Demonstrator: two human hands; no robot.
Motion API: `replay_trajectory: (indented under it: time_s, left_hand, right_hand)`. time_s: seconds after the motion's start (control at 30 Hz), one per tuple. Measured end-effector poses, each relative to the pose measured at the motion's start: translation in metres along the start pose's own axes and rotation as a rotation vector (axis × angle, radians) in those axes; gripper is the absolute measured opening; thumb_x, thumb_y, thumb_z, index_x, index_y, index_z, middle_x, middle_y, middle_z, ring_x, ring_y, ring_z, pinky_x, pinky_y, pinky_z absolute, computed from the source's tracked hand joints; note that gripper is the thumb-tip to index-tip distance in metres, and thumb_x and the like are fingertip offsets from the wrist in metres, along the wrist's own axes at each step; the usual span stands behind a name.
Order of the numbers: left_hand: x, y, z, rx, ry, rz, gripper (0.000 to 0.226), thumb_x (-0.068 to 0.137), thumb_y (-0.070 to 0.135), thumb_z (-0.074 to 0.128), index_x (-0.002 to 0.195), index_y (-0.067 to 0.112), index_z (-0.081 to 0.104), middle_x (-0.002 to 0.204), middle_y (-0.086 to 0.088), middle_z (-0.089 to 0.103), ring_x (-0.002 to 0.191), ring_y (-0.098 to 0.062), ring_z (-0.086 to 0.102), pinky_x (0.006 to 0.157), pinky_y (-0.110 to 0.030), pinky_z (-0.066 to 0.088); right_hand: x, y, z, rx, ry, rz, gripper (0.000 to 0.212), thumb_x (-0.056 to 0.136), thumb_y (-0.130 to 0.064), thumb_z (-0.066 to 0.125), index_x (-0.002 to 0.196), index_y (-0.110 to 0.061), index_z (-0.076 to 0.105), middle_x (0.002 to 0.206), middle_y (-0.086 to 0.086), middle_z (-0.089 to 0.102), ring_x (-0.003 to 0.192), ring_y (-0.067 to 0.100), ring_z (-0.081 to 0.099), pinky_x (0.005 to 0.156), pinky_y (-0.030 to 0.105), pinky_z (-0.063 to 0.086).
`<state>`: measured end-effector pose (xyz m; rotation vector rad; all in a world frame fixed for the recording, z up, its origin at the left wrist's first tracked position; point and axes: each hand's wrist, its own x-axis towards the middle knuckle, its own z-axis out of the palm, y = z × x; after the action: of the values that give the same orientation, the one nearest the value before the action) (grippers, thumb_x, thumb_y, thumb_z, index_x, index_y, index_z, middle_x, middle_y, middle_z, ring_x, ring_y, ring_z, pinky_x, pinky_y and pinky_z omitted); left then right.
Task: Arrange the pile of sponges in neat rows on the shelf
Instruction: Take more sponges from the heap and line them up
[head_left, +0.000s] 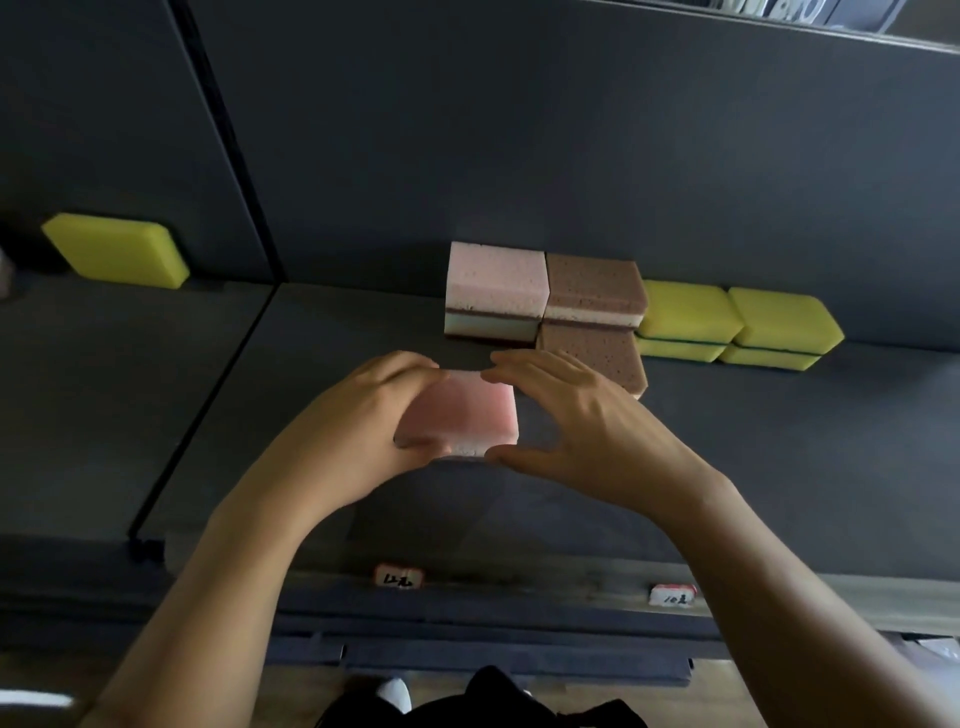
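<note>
You have a pink sponge (462, 413) between both hands, just above or on the shelf (779, 441); whether it touches the surface is hard to tell. Your left hand (358, 415) is clamped on its left side, and your right hand (576, 415) closes on its right edge, thumb under the near corner. You are placing it in front of the pink stacked sponge (496, 283) at the back wall. Beside that sit a brown stack (595, 288), a brown sponge in front (602, 358) and two yellow stacks (737, 322). Next, slide it square against the brown front sponge, edges flush. One yellow sponge (117, 249) lies well apart on the left, not yet sorted.
</note>
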<state>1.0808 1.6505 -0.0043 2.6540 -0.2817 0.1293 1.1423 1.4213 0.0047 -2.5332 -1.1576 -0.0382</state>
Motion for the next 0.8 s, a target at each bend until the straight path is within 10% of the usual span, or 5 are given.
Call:
replay_trajectory:
  time_s: [0.8]
  left_hand:
    - [0.011, 0.024, -0.008, 0.146, 0.126, 0.123, 0.071, 0.069, 0.053, 0.077, 0.13, 0.024, 0.056, 0.134, 0.01, 0.053, 0.119, -0.016, 0.054, 0.093, -0.039, 0.05]
  right_hand:
    - [0.003, 0.004, -0.001, 0.074, 0.14, -0.074, 0.059, 0.08, -0.033, 0.079, 0.131, -0.015, 0.057, 0.126, -0.001, 0.054, 0.116, 0.014, 0.049, 0.097, 0.022, 0.042]
